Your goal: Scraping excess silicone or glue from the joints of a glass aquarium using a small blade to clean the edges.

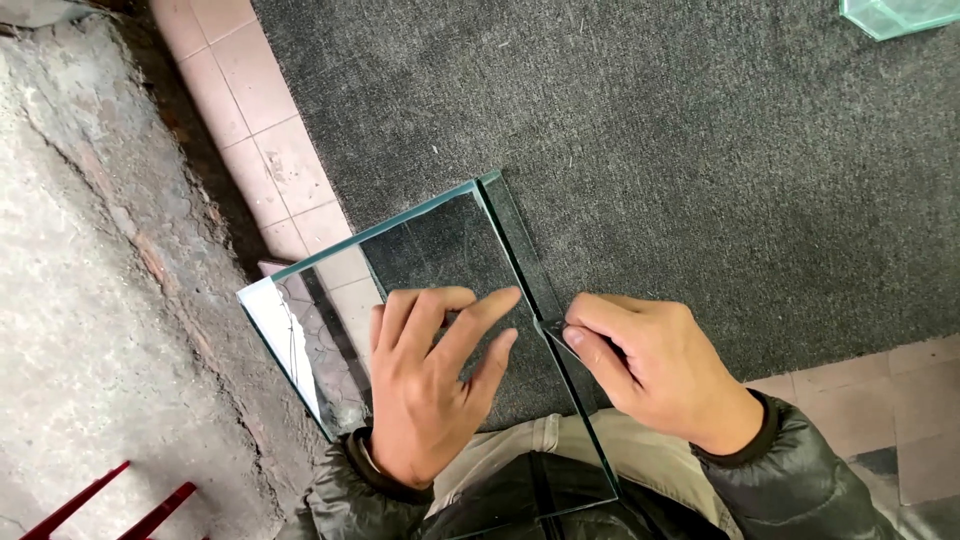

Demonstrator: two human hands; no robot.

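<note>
- Left hand (430, 385) lies flat on the glass pane (440, 260), fingers spread and stretched out, palm pressing the sheet rather than gripping it.
- Right hand (650, 365) is curled, fingertips (580, 335) pressed together at the pane's right edge, pinching a small dark piece there; what it is, I cannot tell.
- A narrow glass strip (520, 240) runs just beside that same right edge, touching it.
- The pane sits tilted over the person's lap, its far corner reaching onto the grey carpet (700, 150), its left side over the pink tiles (270, 150).
- Another glass piece (900, 15) lies at the carpet's far right corner, well apart.
</note>
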